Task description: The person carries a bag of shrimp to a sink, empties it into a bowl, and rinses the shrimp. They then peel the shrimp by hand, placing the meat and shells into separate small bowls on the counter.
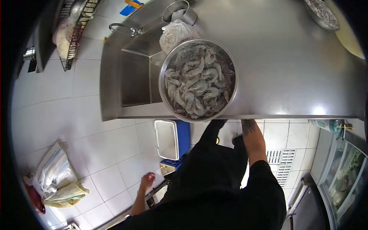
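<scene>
A round metal bowl [162, 90] full of raw grey shrimp [199, 86] sits at the counter's front edge, partly over the sink side. My left hand [148, 179] hangs low on the left, away from the counter, near a small blue box [170, 165]. Its fingers are curled in, and no object shows in them. On the right, my tattooed forearm [253, 140] reaches up to the counter's front edge, right of the bowl. My right hand is hidden beyond that edge.
Behind the bowl stand a bag [174, 35] and a metal pot [188, 16], beside the sink [134, 78] and faucet [132, 30]. Another bowl [320, 19] is at the back right. A blue-and-white cooler [183, 140] is below the counter. A glass-fronted fridge [345, 172] stands right.
</scene>
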A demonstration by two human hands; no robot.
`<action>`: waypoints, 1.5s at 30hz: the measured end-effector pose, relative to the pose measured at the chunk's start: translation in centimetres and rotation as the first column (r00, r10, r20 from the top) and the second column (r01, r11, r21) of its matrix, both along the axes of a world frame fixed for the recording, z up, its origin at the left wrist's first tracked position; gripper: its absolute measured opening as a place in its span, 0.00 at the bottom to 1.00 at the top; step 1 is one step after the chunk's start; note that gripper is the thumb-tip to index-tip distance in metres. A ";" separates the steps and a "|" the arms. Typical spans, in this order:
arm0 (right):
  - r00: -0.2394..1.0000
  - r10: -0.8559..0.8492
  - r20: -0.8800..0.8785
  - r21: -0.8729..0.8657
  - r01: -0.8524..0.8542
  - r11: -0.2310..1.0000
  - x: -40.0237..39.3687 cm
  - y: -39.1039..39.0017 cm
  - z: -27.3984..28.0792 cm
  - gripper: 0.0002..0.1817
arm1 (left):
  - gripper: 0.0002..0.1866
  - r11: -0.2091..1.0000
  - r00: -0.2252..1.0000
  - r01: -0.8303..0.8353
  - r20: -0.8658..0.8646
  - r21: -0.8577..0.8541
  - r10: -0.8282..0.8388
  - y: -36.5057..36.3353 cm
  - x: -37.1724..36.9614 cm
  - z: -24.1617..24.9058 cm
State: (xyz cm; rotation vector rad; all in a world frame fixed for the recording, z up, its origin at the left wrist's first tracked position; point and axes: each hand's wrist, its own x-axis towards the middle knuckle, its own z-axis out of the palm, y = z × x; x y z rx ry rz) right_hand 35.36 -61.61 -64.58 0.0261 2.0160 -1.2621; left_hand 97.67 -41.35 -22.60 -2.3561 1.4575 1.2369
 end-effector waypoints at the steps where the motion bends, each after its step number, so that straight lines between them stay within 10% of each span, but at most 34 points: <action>1: 0.986 -0.146 0.080 -0.053 0.151 0.987 0.1 0.2 0.8 0.10 | 0.06 0.993 0.993 0.108 0.050 -0.054 -0.105 -2.1 -0.5 -0.7; 5: 0.818 -0.553 0.158 -0.166 0.574 0.802 -1.4 3.8 5.5 0.10 | 0.07 0.860 0.919 0.395 0.156 -0.324 -0.363 -12.9 -8.0 -0.3; 9: 0.650 -0.744 -0.156 -0.261 0.699 0.666 -2.8 10.4 13.1 0.11 | 0.06 0.570 0.778 0.540 0.108 -0.619 -0.619 -24.8 -21.8 3.8; 12: 0.493 -0.692 -0.528 -0.236 0.697 0.677 -2.2 18.0 19.0 0.14 | 0.08 0.388 0.533 0.510 -0.072 -0.768 -0.843 -31.9 -32.7 5.8; 13: 0.446 -0.628 -0.637 -0.199 0.692 0.694 -2.5 21.6 19.9 0.14 | 0.09 0.513 0.513 0.509 -0.235 -0.691 -0.826 -33.4 -35.4 5.7; 17: 0.335 -0.574 -0.748 -0.285 0.618 0.733 -1.7 28.7 32.8 0.14 | 0.17 -0.001 0.147 0.624 0.119 -0.782 -0.982 -37.4 -42.9 2.3; 20: 0.357 -0.368 -0.859 -0.124 0.551 0.825 0.1 24.9 44.3 0.17 | 0.19 -0.156 0.005 0.780 0.255 -0.606 -0.967 -37.6 -44.4 0.9; 24: 0.319 -0.290 -0.902 -0.241 0.183 0.953 -1.4 18.7 43.2 0.12 | 0.19 -0.214 -0.041 0.834 0.330 -0.509 -0.943 -37.0 -44.5 0.3; 26: 0.451 -0.167 -0.877 -0.111 0.149 0.983 -1.2 13.1 43.9 0.21 | 0.18 -0.009 0.120 0.816 0.184 -0.578 -0.976 -37.7 -44.2 1.4; 28: 0.208 -0.043 -0.977 -0.047 -0.014 0.999 -2.5 9.5 41.9 0.18 | 0.16 0.134 0.223 0.792 0.078 -0.595 -0.972 -38.7 -43.6 1.6; 35: 0.098 0.342 -0.935 0.257 -0.477 0.840 -3.0 7.6 41.4 0.07 | 0.12 0.756 0.650 0.468 -0.402 -0.457 -0.645 -38.5 -40.2 4.2; 40: 0.173 0.312 -0.934 0.186 -0.510 0.840 0.2 3.3 46.3 0.12 | 0.14 0.930 0.597 -0.083 -0.765 -0.359 -0.242 -36.4 -39.6 2.5; 45: 0.138 0.255 -0.957 0.025 -0.837 0.546 4.3 -4.1 49.7 0.11 | 0.14 0.940 0.637 -0.216 -0.768 -0.265 -0.070 -34.6 -39.3 3.0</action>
